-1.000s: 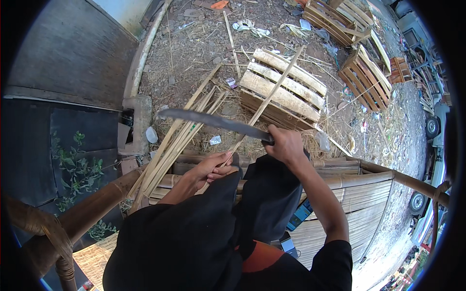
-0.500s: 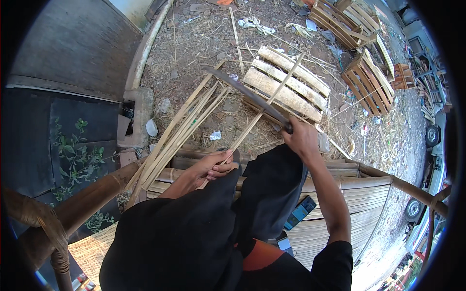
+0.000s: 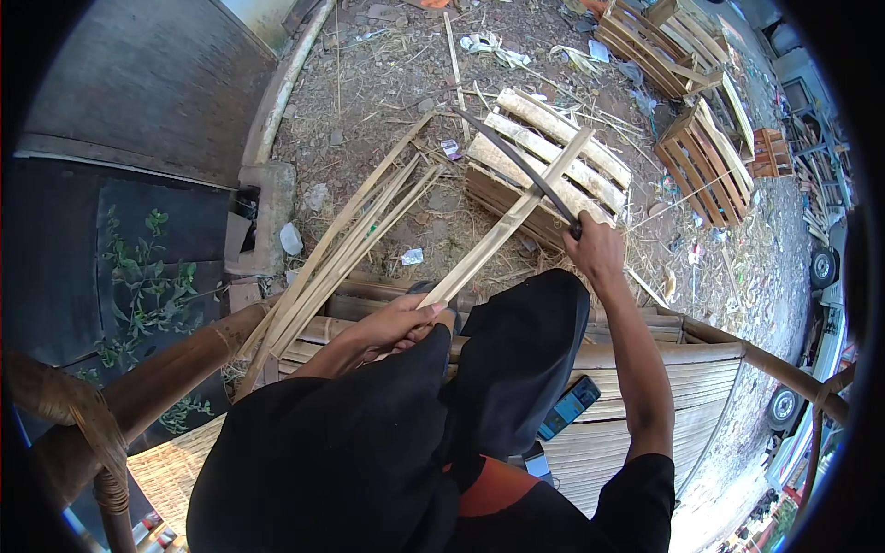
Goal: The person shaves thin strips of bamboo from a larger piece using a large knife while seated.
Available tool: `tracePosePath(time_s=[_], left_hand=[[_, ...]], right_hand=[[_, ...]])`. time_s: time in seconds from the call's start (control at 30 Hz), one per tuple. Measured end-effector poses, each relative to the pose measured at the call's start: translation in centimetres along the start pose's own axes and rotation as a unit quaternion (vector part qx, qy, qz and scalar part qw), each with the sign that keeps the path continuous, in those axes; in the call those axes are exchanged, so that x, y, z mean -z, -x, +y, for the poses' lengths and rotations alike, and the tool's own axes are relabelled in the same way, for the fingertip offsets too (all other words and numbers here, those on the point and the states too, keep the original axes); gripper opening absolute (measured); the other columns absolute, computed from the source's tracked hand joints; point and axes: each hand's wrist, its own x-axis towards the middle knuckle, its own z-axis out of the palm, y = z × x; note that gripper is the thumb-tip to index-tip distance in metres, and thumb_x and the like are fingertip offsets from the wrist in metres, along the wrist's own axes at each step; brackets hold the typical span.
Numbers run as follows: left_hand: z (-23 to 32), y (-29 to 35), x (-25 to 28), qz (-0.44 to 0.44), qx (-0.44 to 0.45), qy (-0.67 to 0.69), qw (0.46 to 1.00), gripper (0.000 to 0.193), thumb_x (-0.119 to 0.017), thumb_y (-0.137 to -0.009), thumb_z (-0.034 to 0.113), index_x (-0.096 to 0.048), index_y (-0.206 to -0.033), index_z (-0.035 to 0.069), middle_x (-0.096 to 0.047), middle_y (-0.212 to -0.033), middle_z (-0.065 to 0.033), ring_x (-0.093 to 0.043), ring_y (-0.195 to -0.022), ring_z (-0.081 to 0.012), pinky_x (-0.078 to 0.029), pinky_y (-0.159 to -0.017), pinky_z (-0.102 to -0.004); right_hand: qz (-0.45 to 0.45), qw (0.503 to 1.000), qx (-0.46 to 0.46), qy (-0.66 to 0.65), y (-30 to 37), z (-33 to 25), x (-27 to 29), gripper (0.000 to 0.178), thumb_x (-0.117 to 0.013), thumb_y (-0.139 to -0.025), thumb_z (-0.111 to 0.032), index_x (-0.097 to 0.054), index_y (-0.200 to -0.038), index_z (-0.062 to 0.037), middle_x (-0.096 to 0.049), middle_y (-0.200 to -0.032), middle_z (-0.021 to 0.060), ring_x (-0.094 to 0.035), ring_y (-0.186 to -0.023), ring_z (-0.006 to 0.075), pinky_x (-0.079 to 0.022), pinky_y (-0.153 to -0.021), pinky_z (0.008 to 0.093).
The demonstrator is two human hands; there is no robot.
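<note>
My left hand [image 3: 403, 320] is closed round the near end of a flat bamboo strip [image 3: 489, 241], beside my left knee. The strip slants up and away to the right, its broad face showing. My right hand [image 3: 595, 247] grips the dark handle of a long machete [image 3: 516, 160], whose blade points up and to the left. That blade crosses the strip toward its far end and seems to touch it. Left of the strip, a bundle of long bamboo strips [image 3: 343, 254] leans against the bench.
Beyond the strip lies a slatted wooden crate [image 3: 562, 158]; more crates [image 3: 705, 161] stand at the far right. A phone [image 3: 569, 407] rests on the bamboo bench [image 3: 654, 405] by my right thigh. Scraps and litter cover the ground. A bamboo rail [image 3: 175, 378] runs at the left.
The strip has turned from its narrow edge to its broad face. My right hand and the machete have shifted slightly right, the blade now crossing farther along the strip.
</note>
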Motion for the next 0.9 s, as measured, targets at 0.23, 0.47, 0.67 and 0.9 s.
tracePosePath(time_s=[0.23,0.47,0.67,0.9], left_hand=[[1.7,0.0,-0.2,0.019,-0.011,-0.05,0.999,0.039,-0.046,-0.101,0.027,-0.04,-0.132,0.004,-0.041,-0.065,0.0055,-0.036,-0.052,-0.0029,-0.032,-0.047,-0.018],[-3.1,0.2,1.0,0.058,-0.11,-0.159,0.979,0.034,-0.05,-0.1,0.03,-0.047,-0.126,0.008,-0.044,-0.074,0.0047,-0.04,-0.063,-0.0056,-0.035,-0.054,-0.0225],[-3.6,0.0,1.5,0.045,-0.088,-0.167,0.981,0.038,-0.049,-0.1,0.033,-0.048,-0.128,0.007,-0.044,-0.077,0.0041,-0.04,-0.066,-0.0058,-0.036,-0.057,-0.0231],[-3.1,0.5,1.1,0.016,-0.106,-0.202,0.973,0.042,-0.049,-0.099,0.037,-0.049,-0.126,0.005,-0.048,-0.08,0.0039,-0.044,-0.07,-0.0057,-0.038,-0.062,-0.0226]], right_hand=[[-0.048,0.978,0.194,-0.066,4.9,-8.6,-0.2,0.035,-0.072,-0.071,-0.03,-0.054,-0.093,-0.0092,-0.066,-0.073,0.0131,-0.066,-0.068,0.0338,-0.053,-0.06,0.0453],[-0.036,0.999,0.011,0.001,0.5,-1.0,-2.5,0.036,-0.07,-0.071,-0.031,-0.06,-0.095,-0.006,-0.067,-0.075,0.0178,-0.067,-0.073,0.0361,-0.053,-0.066,0.0466],[0.047,0.976,-0.142,-0.158,-1.1,5.0,-3.5,0.037,-0.07,-0.079,-0.034,-0.061,-0.091,-0.0008,-0.06,-0.062,0.0144,-0.059,-0.053,0.029,-0.047,-0.054,0.0393],[-0.021,0.687,-0.273,-0.674,-0.8,-3.7,-0.4,0.034,-0.073,-0.083,-0.035,-0.051,-0.076,-0.0106,-0.042,-0.054,-0.0051,-0.04,-0.041,0.0047,-0.036,-0.039,0.0223]])
